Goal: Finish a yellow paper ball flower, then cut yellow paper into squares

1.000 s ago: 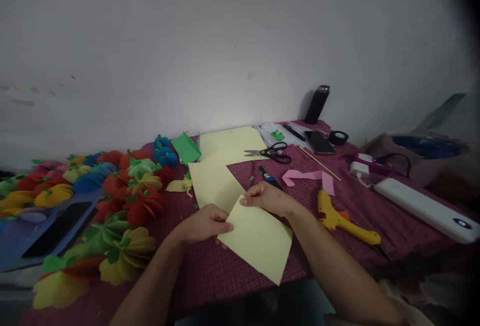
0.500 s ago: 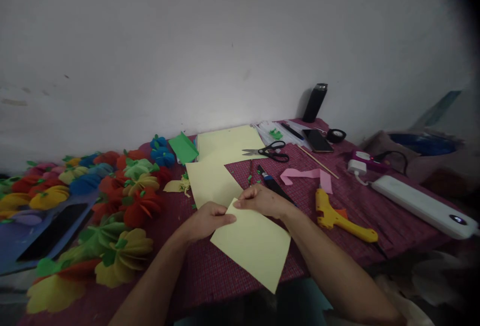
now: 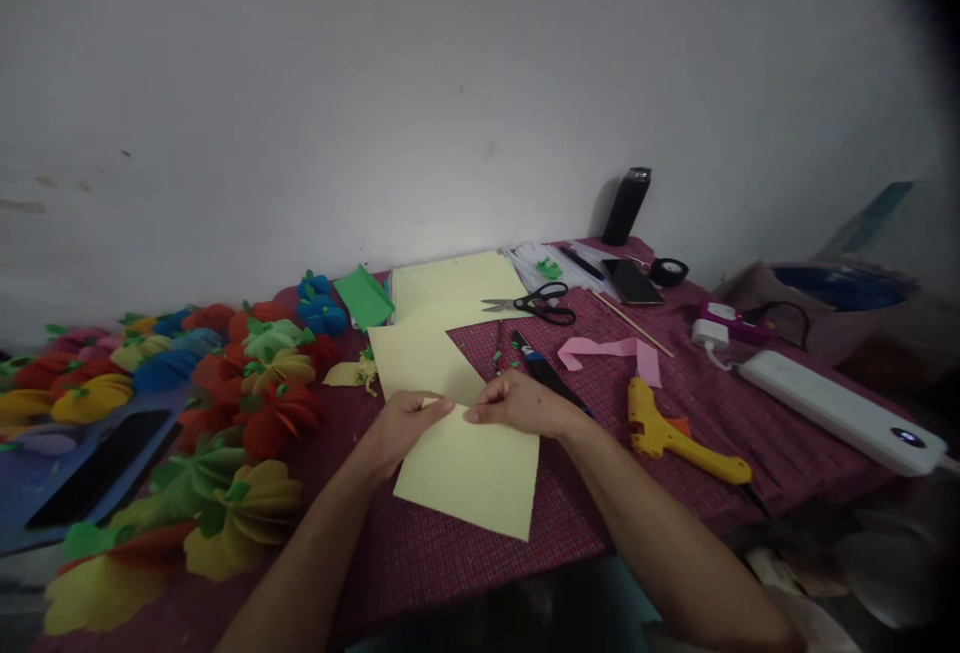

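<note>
A pale yellow sheet of paper [image 3: 469, 478] is held between my two hands above the table's front part. My left hand [image 3: 411, 425] pinches its upper left edge, thumb on top. On the upper edge, a little to the right, my right hand [image 3: 517, 403] grips the sheet with thumb and fingers closed. Just beyond my hands lies another pale yellow sheet [image 3: 416, 358], partly covered by them. A black-handled cutter [image 3: 547, 368] lies beside my right hand. Black-handled scissors [image 3: 536, 303] rest partly on a stack of yellow paper [image 3: 457, 288].
Several colourful paper flowers [image 3: 277, 418] crowd the left side. To the right are a yellow glue gun [image 3: 675, 438], a pink paper strip [image 3: 600, 348], a white power bank [image 3: 832, 408] and a phone [image 3: 632, 281]. A black bottle [image 3: 627, 206] stands by the wall.
The held sheet has turned and shifted left, so its lower edge lies closer to level. My left hand has moved slightly left and up; my right hand keeps its pinch.
</note>
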`<state>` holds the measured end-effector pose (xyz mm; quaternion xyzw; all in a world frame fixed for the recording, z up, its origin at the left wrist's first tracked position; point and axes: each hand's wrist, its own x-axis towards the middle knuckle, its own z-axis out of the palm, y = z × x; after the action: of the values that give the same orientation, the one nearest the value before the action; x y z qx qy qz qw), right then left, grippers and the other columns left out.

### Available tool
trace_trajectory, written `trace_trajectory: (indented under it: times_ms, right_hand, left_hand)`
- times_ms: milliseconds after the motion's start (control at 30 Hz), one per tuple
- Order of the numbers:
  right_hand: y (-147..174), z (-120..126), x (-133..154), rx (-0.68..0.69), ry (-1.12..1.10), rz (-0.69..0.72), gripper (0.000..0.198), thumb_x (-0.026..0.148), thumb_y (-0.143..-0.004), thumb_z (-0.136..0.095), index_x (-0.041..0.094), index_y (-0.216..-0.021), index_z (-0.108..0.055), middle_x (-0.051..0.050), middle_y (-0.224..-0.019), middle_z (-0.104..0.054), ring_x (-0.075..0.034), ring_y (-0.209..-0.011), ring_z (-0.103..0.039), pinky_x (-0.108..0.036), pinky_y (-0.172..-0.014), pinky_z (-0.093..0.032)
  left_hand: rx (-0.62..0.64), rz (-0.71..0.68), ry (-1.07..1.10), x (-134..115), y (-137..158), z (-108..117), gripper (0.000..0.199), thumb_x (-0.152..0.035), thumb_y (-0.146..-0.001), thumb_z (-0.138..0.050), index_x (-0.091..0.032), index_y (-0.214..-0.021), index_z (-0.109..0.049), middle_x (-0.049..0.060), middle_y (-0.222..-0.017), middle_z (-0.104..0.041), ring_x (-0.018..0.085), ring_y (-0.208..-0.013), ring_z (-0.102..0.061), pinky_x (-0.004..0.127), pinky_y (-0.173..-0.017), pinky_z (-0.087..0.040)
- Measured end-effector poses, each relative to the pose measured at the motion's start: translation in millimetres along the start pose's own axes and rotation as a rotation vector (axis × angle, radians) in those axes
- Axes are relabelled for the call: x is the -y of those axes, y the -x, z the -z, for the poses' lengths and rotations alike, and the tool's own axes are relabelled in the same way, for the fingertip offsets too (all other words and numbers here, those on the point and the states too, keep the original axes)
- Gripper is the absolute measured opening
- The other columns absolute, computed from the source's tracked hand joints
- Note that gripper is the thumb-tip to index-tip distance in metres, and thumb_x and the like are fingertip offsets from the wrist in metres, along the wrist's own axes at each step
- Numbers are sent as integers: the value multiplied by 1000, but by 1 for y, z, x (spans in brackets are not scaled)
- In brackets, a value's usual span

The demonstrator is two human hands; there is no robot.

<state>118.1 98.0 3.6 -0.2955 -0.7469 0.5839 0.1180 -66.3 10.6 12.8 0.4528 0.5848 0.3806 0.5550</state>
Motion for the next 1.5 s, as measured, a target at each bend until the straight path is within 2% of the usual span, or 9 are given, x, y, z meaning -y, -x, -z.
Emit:
trace_trajectory:
  times_ms: [333, 633, 833, 900, 967, 1167, 1233, 1333, 1500]
  right_hand:
    - [2, 15, -1, -35, -21, 34, 34, 44, -72, -58, 12, -64, -64, 3, -50, -51, -6, -44, -39, -19, -44, -29]
    - [1, 16, -1, -50, -99, -14, 34, 46, -68, -63, 12, -64, -63, 3, -50, -54, -6, -43, -45, -18, -43, -33]
    - [5, 17, -2, 72, -108, -6, 31, 43, -69, -63, 12, -70, -65, 2, -53, -58, -7, -46, -50, -18, -45, -37]
    - [5, 18, -1, 93, -131, -29, 30, 42, -69, -63, 12, -69, -66, 1, -54, -59, -7, -46, -52, -18, -45, -37]
    - [5, 21, 0, 9, -233, -21, 27, 39, -66, -66, 12, -67, -65, 1, -54, -60, -7, -45, -52, -18, -44, -37]
    - [-2, 37, 5, -681, -813, 239, 22, 34, -61, -70, 18, -71, -58, 7, -56, -54, -4, -47, -47, -15, -42, -34]
    - [-3, 40, 5, -731, -874, 272, 24, 34, -62, -69, 20, -73, -55, 7, -60, -53, -5, -50, -48, -15, -42, -35]
    - [-4, 39, 5, -745, -947, 294, 26, 33, -60, -70, 20, -73, -52, 5, -62, -52, -5, -50, -48, -16, -40, -35]
    - [-5, 37, 5, -724, -1021, 302, 26, 32, -61, -69, 20, -72, -49, 5, -61, -50, -6, -49, -46, -15, -38, -35]
  left_hand:
    - [-104, 67, 162, -6, 5, 32, 35, -43, -66, -67, -8, -71, -65, 6, -57, -64, 17, -50, -59, 24, -47, -41]
    - [-81, 59, 124, -5, 4, 32, 41, -47, -68, -64, -8, -75, -65, 8, -62, -66, 19, -53, -61, 25, -49, -42]
    - [-64, 43, 122, -5, 6, 30, 41, -48, -70, -62, -8, -77, -65, 9, -63, -66, 17, -52, -60, 25, -48, -43]
    - [-166, 9, 84, -5, 4, 30, 43, -49, -69, -61, -7, -78, -66, 9, -63, -66, 17, -49, -59, 25, -46, -43]
    - [-373, -71, 48, -4, -1, 34, 47, -51, -71, -57, -7, -84, -65, 11, -69, -67, 18, -53, -60, 26, -47, -43]
    - [-947, -263, -219, 1, -11, 58, 59, -46, -76, -49, -17, -126, -37, 11, -102, -62, 18, -79, -63, 26, -64, -46]
    - [-961, -160, -519, 5, -11, 59, 63, -46, -75, -53, -16, -127, -36, 12, -91, -65, 23, -78, -63, 31, -67, -45]
    - [-787, -40, -788, 12, -12, 53, 62, -48, -76, -51, -16, -127, -36, 10, -80, -66, 29, -80, -63, 35, -67, -43]
    - [-693, -171, -834, 12, -12, 41, 61, -28, -75, -54, -17, -131, -32, 3, -75, -63, 22, -72, -62, 32, -68, -44]
